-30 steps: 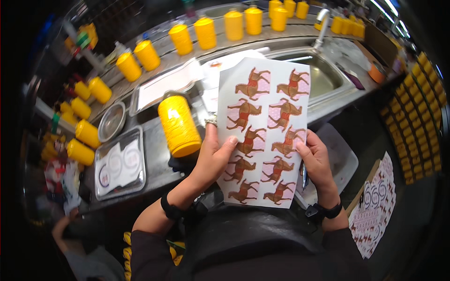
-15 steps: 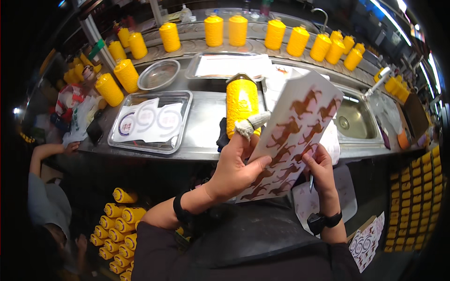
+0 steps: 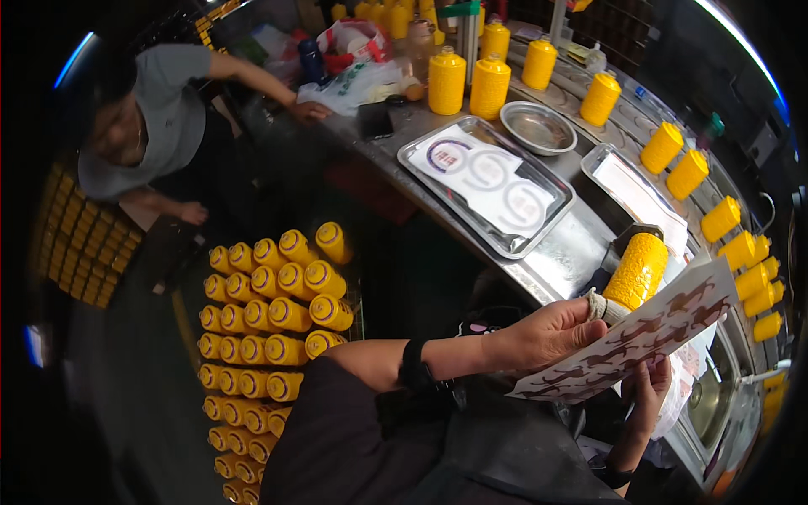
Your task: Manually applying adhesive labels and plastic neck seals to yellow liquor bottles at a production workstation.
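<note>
My left hand (image 3: 534, 337) is closed on a pale sheet (image 3: 631, 343) printed with rows of brown horses, the thumb lying over its face. A light knitted wrap (image 3: 604, 308) sits at the finger end of this hand. Lower on the same sheet, my right hand (image 3: 646, 389) pinches the edge nearest me; some of its fingers are hidden behind the paper. Just beyond the sheet, a textured yellow bottle (image 3: 640, 268) leans on the metal counter, its mouth end in a dark holder (image 3: 645, 229).
A clear tray (image 3: 515, 251) with ring-printed sheets lies on the counter (image 3: 562, 282), near a round metal bowl (image 3: 539, 130). Yellow bottles (image 3: 490, 88) line the far side. Stacked bottles (image 3: 273, 311) fill the floor at left, where another person's hand (image 3: 311, 110) rests on the counter. A sink (image 3: 707, 404) is at right.
The view has swung left, bringing the stacked bottles and the other person further into sight. Both my hands keep hold of the horse-printed sheet, which now lies flatter.
</note>
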A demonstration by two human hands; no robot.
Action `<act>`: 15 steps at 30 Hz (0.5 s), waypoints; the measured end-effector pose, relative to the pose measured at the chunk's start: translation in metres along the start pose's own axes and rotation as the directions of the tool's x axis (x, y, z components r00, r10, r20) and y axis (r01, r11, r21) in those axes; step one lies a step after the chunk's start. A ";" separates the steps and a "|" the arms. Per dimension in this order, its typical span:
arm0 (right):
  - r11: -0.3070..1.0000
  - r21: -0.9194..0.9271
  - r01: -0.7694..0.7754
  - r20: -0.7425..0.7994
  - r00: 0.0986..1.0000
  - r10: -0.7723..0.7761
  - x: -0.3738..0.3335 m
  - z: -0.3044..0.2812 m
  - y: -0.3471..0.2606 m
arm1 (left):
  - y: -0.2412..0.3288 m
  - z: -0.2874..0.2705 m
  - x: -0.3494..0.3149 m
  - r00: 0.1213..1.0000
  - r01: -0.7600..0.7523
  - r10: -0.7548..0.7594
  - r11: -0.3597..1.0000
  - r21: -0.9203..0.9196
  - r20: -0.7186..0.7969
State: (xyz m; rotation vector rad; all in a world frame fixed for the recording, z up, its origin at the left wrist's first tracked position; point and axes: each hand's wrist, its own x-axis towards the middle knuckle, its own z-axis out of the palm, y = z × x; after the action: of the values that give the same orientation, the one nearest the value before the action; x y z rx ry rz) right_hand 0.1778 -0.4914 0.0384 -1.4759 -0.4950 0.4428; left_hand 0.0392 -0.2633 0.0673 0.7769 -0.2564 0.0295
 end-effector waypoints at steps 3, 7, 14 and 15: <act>1.000 0.003 -0.023 0.052 0.998 0.023 0.004 0.006 -0.001 | 0.005 -0.005 -0.012 0.992 -0.118 0.123 0.978 0.170 -0.018; 0.999 -0.041 -0.029 0.030 0.999 0.030 0.006 0.012 0.000 | 0.013 -0.007 -0.025 0.992 -0.089 0.110 0.949 0.301 -0.054; 0.998 0.037 0.055 0.011 0.998 -0.055 0.000 0.019 0.001 | 0.013 -0.004 -0.022 0.975 0.077 0.090 0.717 0.693 -0.201; 0.992 -0.073 0.099 0.012 0.995 -0.098 0.001 0.018 0.001 | 0.012 -0.004 -0.021 0.949 0.118 0.118 0.726 0.677 -0.292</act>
State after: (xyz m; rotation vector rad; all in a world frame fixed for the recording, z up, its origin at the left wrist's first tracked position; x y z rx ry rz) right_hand 0.1687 -0.4758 0.0378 -1.5131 -0.5934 0.3564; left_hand 0.0180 -0.2509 0.0678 1.5098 0.0827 0.2638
